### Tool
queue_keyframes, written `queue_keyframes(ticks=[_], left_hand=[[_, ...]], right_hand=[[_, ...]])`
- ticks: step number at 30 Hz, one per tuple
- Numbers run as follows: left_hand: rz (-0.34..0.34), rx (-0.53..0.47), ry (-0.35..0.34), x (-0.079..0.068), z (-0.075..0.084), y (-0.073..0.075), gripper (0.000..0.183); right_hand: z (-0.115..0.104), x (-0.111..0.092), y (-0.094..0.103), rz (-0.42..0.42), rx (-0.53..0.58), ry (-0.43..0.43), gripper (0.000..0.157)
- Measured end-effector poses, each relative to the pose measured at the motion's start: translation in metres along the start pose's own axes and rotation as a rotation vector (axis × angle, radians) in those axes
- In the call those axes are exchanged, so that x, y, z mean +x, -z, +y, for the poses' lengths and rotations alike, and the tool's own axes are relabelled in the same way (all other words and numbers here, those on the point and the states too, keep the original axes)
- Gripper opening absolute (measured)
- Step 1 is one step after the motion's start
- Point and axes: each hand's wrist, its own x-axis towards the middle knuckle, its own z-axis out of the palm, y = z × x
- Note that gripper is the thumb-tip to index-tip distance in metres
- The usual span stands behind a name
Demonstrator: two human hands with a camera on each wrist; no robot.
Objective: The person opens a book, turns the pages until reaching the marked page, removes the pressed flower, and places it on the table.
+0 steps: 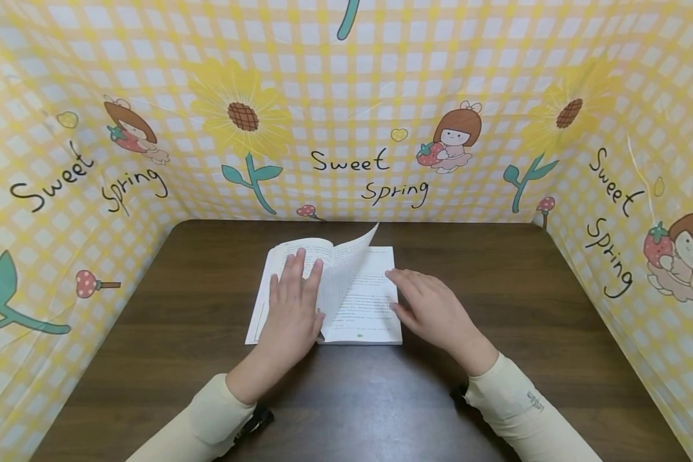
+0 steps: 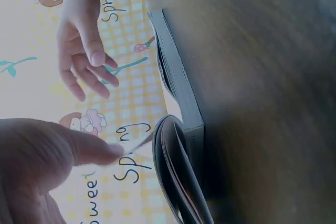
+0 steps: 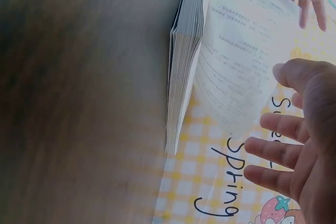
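Note:
An open book (image 1: 375, 314) lies on the brown table, with printed text on its pages. One page (image 1: 346, 273) stands raised and curved, its top corner pointing up near the middle. Over the left-hand pages is my left hand (image 1: 291, 308), fingers straight and spread. Its thumb (image 2: 94, 148) is close to a page edge in the left wrist view; whether they touch I cannot tell. My right hand (image 1: 439, 314) is at the book's right edge, its fingers loosely bent and apart. The right wrist view shows nothing in its grasp, with the raised page (image 3: 241, 61) in front.
The dark wood table (image 1: 208, 289) extends around the book. A yellow checked cloth (image 1: 346, 83) with sunflowers, strawberries and lettering surrounds the table at the back and both sides. Dark straps (image 1: 254, 421) show at the wrists under the pale sleeves.

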Motion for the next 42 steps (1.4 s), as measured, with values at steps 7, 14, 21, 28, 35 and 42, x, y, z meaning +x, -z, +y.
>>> queue_keyframes(ticks=[7, 14, 21, 28, 35, 42], left_hand=[[-0.012, 0.105, -0.001, -0.002, 0.001, 0.000, 0.099], [-0.140, 0.144, 0.036, -0.003, 0.004, 0.002, 0.082], [-0.366, 0.066, 0.085, -0.005, 0.001, -0.003, 0.068], [-0.501, 0.006, 0.154, -0.004, -0.001, -0.004, 0.056], [-0.541, 0.006, 0.186, -0.005, -0.001, -0.005, 0.048], [-0.551, -0.031, 0.209, -0.005, -0.001, -0.006, 0.061]], right_hand=[[0.000, -0.001, -0.002, -0.042, -0.006, -0.004, 0.061], [-0.001, -0.001, -0.001, -0.109, -0.001, -0.008, 0.061], [-0.001, -0.002, -0.002, -0.202, -0.005, -0.010, 0.063], [-0.001, -0.004, -0.004, -0.281, 0.000, 0.040, 0.063], [-0.002, -0.009, -0.006, -0.475, 0.073, 0.065, 0.068], [0.001, -0.012, -0.010, -0.515, 0.143, 0.060, 0.069]])
